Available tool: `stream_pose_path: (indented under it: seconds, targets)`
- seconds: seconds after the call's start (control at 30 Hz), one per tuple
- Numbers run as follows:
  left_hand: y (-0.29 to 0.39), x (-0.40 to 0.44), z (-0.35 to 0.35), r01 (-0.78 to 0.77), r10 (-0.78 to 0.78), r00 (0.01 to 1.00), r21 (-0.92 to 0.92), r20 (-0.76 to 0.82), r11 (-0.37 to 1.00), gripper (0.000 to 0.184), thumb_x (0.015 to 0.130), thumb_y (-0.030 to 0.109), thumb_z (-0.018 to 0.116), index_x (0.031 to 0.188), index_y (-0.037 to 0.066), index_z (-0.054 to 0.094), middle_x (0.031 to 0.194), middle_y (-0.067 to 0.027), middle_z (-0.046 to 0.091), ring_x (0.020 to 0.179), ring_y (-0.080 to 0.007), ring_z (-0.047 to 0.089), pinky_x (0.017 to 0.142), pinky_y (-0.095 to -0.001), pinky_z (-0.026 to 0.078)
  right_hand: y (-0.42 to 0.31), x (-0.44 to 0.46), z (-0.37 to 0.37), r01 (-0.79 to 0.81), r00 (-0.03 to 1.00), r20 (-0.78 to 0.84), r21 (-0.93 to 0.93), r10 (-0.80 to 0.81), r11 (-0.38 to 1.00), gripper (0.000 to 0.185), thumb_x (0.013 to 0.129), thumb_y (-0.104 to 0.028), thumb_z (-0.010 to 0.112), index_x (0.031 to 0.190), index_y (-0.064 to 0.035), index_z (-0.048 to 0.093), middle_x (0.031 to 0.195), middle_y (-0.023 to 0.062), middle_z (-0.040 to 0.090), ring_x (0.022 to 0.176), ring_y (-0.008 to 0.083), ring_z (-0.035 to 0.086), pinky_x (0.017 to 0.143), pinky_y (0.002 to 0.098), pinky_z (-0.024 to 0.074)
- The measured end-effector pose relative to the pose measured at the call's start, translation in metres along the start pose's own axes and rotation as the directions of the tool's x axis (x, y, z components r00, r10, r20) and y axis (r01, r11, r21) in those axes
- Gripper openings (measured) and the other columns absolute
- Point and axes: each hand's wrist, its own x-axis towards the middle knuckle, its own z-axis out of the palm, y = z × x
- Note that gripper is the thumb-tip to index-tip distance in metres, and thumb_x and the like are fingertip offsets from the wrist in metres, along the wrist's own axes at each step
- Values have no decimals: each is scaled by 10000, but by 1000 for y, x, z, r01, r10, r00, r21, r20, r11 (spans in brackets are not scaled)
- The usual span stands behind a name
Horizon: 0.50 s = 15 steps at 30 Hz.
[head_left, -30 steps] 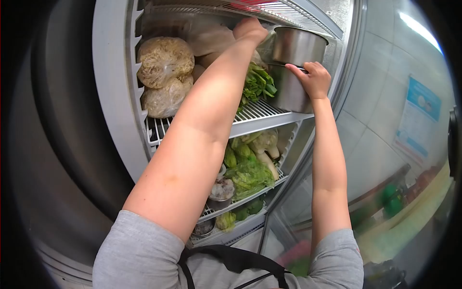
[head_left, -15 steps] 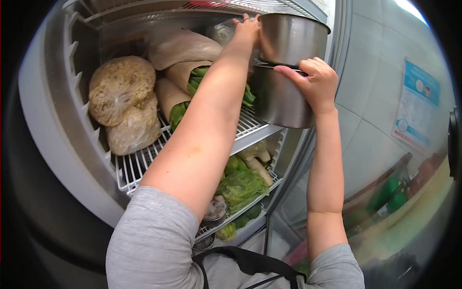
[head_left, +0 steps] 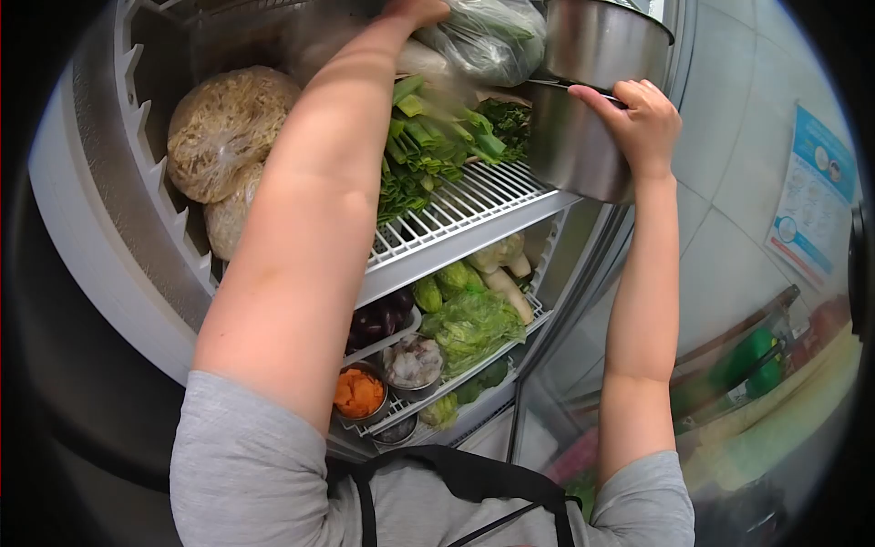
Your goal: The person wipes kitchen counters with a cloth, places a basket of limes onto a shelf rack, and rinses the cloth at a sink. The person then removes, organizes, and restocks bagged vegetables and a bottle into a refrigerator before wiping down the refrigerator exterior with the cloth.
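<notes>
At the top edge of the fridge view, my left hand (head_left: 418, 10) is closed at the end of a clear plastic bag (head_left: 492, 41) with pale green contents; its fingertips are largely hidden. On the right, my right hand (head_left: 649, 128) grips the rim of the lower metal pot (head_left: 576, 146), thumb lying along the edge. A second metal pot (head_left: 606, 44) sits stacked on top of it. Cut leafy greens (head_left: 424, 150) lie on the wire shelf (head_left: 437, 228) below the bag, partly covered by my left arm.
Bagged, yellowish shredded food (head_left: 223, 128) sits at the shelf's left. Lower down are eggplants (head_left: 383, 319), a bowl of orange food (head_left: 359, 393), a bowl of pale pieces (head_left: 413, 363) and bagged lettuce (head_left: 474, 319). The glass door (head_left: 583, 365) stands open at right.
My left hand has moved left and up, away from the upper pot, and the plastic bag has come forward with it. More greens show. My right hand stays on the lower pot.
</notes>
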Motion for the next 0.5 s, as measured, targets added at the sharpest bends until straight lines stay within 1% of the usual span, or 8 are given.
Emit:
stream_pose_path:
  seconds: [0.03, 0.07, 0.17, 0.23, 0.27, 0.4, 0.47, 0.5]
  targets:
    - [-5, 1, -2, 53, -57, 998, -147, -23, 988, 284, 663, 102, 517, 942, 75, 563, 1045, -175, 508, 965, -319, 505, 840, -390, 400, 1, -1, 3, -4, 1000, 1, 6, 4, 1000, 583, 594, -560, 652, 418, -96, 348, 421, 7, 352, 431, 163, 388, 373, 285, 302]
    - [-5, 1, -4, 56, -59, 998, -142, -22, 988, 284, 663, 102, 517, 942, 75, 563, 1045, -175, 508, 965, -319, 505, 840, -390, 400, 1, 0, 6, -7, 1000, -7, 3, 7, 1000, 584, 594, -564, 650, 416, -97, 348, 422, 4, 353, 431, 162, 387, 372, 285, 300]
    - [-4, -1, -10, -195, 161, 944, -95, -287, 976, 116, 679, 89, 512, 748, 31, 585, 830, -178, 575, 832, -320, 547, 729, -376, 434, 2, -3, 5, -37, 999, 28, 8, 37, 999, 553, 606, -527, 666, 439, -78, 389, 451, 16, 382, 454, 177, 405, 394, 301, 317]
    - [2, -6, -17, -123, 95, 937, -64, -335, 990, 101, 679, 94, 519, 724, 34, 587, 769, -181, 571, 781, -330, 553, 688, -374, 437, 7, -6, 5, -61, 996, 72, 15, 60, 998, 522, 617, -487, 685, 464, -58, 430, 478, 31, 409, 477, 193, 424, 418, 315, 334]
    - [4, -8, -22, -54, 36, 923, -37, -383, 998, 91, 678, 100, 527, 701, 36, 588, 708, -184, 566, 730, -340, 559, 647, -372, 440, 10, -7, 8, -33, 999, 11, 17, 33, 999, 552, 608, -531, 662, 438, -80, 391, 456, 16, 387, 456, 177, 408, 392, 303, 313]
    - [-8, -20, -51, -56, 57, 935, 14, -350, 998, 71, 666, 94, 539, 654, 27, 561, 627, -185, 542, 647, -351, 544, 591, -382, 420, 14, -9, 11, -18, 999, -27, 16, 19, 1000, 587, 602, -572, 642, 411, -99, 352, 435, 4, 367, 437, 162, 395, 368, 290, 295]
    - [-15, -26, -58, -127, 0, 766, -151, -643, 980, 61, 645, 46, 521, 595, 19, 500, 584, -184, 515, 578, -336, 527, 553, -387, 399, 14, -8, 13, -13, 999, -31, 34, 14, 999, 589, 601, -570, 645, 411, -96, 351, 436, 5, 370, 438, 164, 399, 370, 292, 299]
    - [-11, -33, -64, -118, -8, 767, -153, -641, 981, 61, 645, 46, 521, 595, 19, 500, 584, -184, 515, 578, -336, 527, 553, -387, 399, 14, -7, 15, -1, 999, -38, 51, 3, 999, 591, 601, -568, 648, 411, -93, 351, 437, 5, 374, 439, 166, 403, 372, 293, 304]
